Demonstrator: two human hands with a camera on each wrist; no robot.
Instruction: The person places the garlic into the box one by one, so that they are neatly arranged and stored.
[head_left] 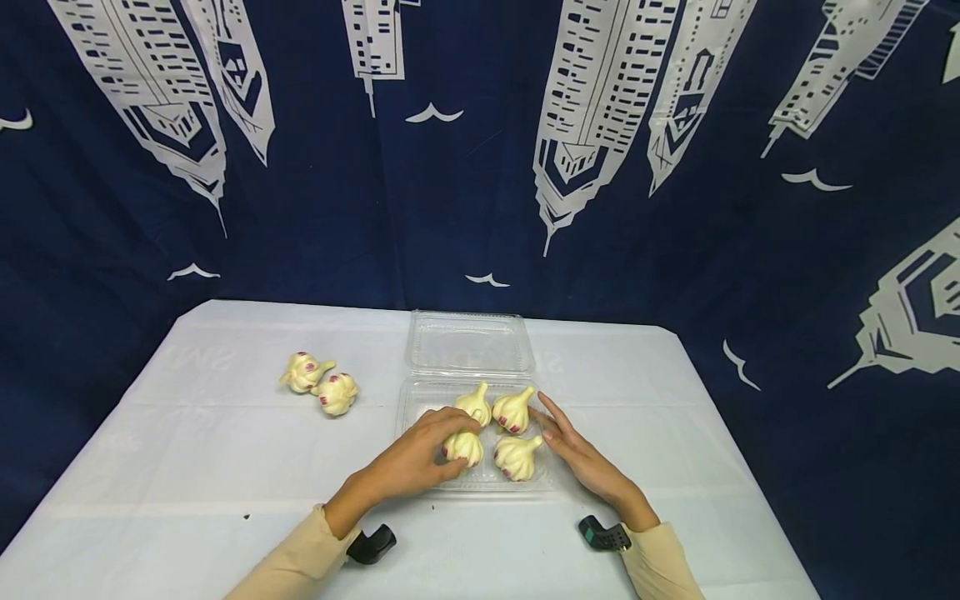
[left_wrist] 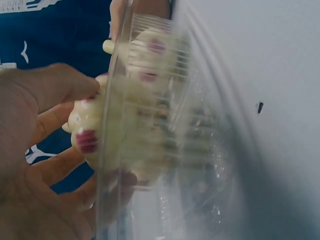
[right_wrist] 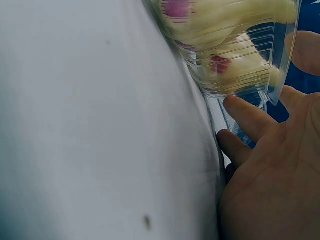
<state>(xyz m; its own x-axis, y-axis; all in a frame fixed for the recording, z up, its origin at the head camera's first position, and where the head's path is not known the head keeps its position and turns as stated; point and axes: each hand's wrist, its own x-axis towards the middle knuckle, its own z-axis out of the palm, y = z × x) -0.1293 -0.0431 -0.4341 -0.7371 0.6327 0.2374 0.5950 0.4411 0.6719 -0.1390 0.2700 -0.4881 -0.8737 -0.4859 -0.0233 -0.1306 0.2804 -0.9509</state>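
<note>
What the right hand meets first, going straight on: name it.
The right hand probably meets the clear box, at its right side, then perhaps the back right garlic; depth is unclear.

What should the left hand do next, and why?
Probably ease the left hand off the near-left garlic bulb: the hand curls round it, yet it already appears seated in the open container, while two more bulbs lie outside on the table.
</note>
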